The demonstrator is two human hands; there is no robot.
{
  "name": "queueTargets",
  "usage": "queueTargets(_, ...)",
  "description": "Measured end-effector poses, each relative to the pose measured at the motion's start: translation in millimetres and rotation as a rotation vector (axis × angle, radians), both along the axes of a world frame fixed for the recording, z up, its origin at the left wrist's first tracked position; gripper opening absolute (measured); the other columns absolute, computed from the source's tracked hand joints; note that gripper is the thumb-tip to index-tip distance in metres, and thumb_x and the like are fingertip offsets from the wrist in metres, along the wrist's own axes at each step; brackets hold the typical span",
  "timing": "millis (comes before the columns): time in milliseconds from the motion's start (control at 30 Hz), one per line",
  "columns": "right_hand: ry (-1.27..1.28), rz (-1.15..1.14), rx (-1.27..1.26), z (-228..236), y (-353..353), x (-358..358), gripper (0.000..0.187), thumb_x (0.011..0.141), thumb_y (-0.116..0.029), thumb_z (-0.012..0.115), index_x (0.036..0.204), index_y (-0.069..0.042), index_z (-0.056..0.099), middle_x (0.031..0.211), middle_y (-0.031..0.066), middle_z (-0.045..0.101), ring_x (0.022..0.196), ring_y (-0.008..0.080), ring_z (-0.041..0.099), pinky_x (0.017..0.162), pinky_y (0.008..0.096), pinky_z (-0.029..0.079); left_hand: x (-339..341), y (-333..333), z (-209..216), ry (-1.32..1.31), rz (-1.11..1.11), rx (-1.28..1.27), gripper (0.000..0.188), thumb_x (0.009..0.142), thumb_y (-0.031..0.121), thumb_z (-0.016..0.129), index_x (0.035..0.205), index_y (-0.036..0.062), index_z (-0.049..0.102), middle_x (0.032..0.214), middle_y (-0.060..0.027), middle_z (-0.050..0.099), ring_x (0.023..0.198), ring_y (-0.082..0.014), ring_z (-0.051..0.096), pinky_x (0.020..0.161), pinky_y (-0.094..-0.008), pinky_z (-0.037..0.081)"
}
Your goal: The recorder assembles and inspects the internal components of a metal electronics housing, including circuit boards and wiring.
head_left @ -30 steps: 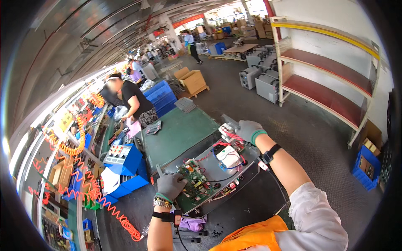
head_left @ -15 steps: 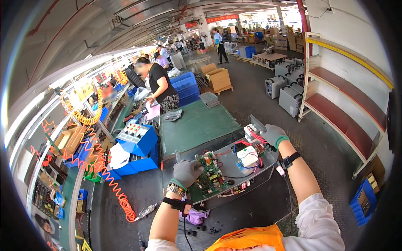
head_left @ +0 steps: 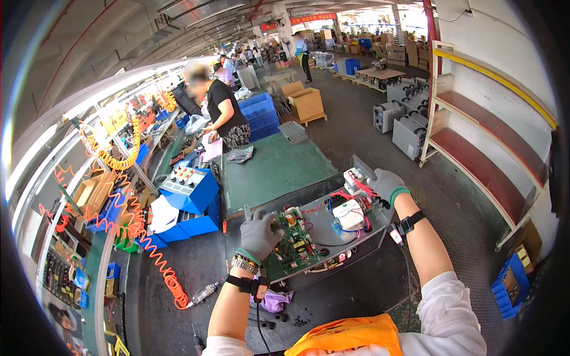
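Note:
A grey metal chassis (head_left: pixel 380 242) lies at a slant on the dark bench in front of me. Its left part carries a green circuit board (head_left: pixel 295 240) crowded with components. Further right in it sit a white box-shaped part (head_left: pixel 348 214) and a white block (head_left: pixel 354 178), with red wires beside them. My left hand (head_left: pixel 260 235), in a grey glove, is curled at the chassis's left end beside the board; its fingertips are partly hidden. At the far right end, my gloved right hand (head_left: pixel 389 184) has its fingers closed around the upright end panel.
A green mat (head_left: pixel 279 172) covers the bench beyond. Blue bins (head_left: pixel 199 219) stand at left, near a coiled orange air hose (head_left: pixel 172 288) with a pneumatic tool (head_left: pixel 205 293). A purple cloth (head_left: pixel 274 301) lies nearby. A co-worker (head_left: pixel 225 113) stands further along; a shelf rack (head_left: pixel 475 124) is at right.
My left hand has shifted slightly left and away from the board, its fingers less bunched. My right hand stays at the end panel. The whole view has shifted a little.

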State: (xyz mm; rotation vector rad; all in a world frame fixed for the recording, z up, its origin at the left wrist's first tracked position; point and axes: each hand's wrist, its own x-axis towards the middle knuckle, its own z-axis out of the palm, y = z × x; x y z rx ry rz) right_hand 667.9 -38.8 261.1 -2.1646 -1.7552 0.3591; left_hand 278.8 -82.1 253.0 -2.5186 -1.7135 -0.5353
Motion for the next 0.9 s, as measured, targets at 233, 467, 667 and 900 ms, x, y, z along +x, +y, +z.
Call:
queueTargets(233, -0.005, -0.006, -0.014, 6, -3, -3, 0.045, 0.091, -0.040, 0.055, 0.116, -0.003, 0.061, 0.111, 0.0221, 0.067, 0.106, 0.0382, 0.063, 0.092, 0.0456, 0.049, -3, 1, -5, -0.045, 0.017, 0.095, 0.055, 0.074, 0.030, 0.078, 0.123, 0.0116, 0.061, 0.138, -0.0192, 0.048, 0.130, -0.0437, 0.041, 0.106, -0.0502, 0.039)
queueTargets(467, -0.029, -0.015, 0.012, 1, -4, -1, 0.045, 0.091, -0.041, 0.055, 0.116, -0.004, 0.060, 0.110, 0.0230, 0.067, 0.106, 0.0392, 0.063, 0.091, 0.0463, 0.049, -8, 7, -11, -0.066, -0.027, -0.003, 0.053, 0.076, 0.029, 0.077, 0.123, 0.0105, 0.061, 0.137, -0.0195, 0.050, 0.131, -0.0428, 0.041, 0.107, -0.0491, 0.039)
queueTargets(667, -0.001, 0.000, -0.010, 8, -2, -5, 0.047, 0.091, -0.041, 0.055, 0.117, -0.002, 0.060, 0.111, 0.0242, 0.066, 0.106, 0.0401, 0.063, 0.092, 0.0464, 0.049, -14, 10, -15, -0.220, 0.087, 0.068, 0.060, 0.079, 0.021, 0.074, 0.133, 0.0063, 0.053, 0.146, -0.0252, 0.037, 0.135, -0.0397, 0.038, 0.111, -0.0431, 0.035)
queueTargets(900, -0.005, 0.009, 0.035, -1, 1, 1, 0.049, 0.091, -0.042, 0.055, 0.117, 0.000, 0.058, 0.111, 0.0259, 0.065, 0.106, 0.0418, 0.062, 0.091, 0.0470, 0.048, -21, 19, -29, -0.495, 0.198, -0.069, 0.070, 0.082, 0.020, 0.071, 0.140, -0.0037, 0.041, 0.151, -0.0283, 0.028, 0.141, -0.0415, 0.029, 0.113, -0.0410, 0.033)
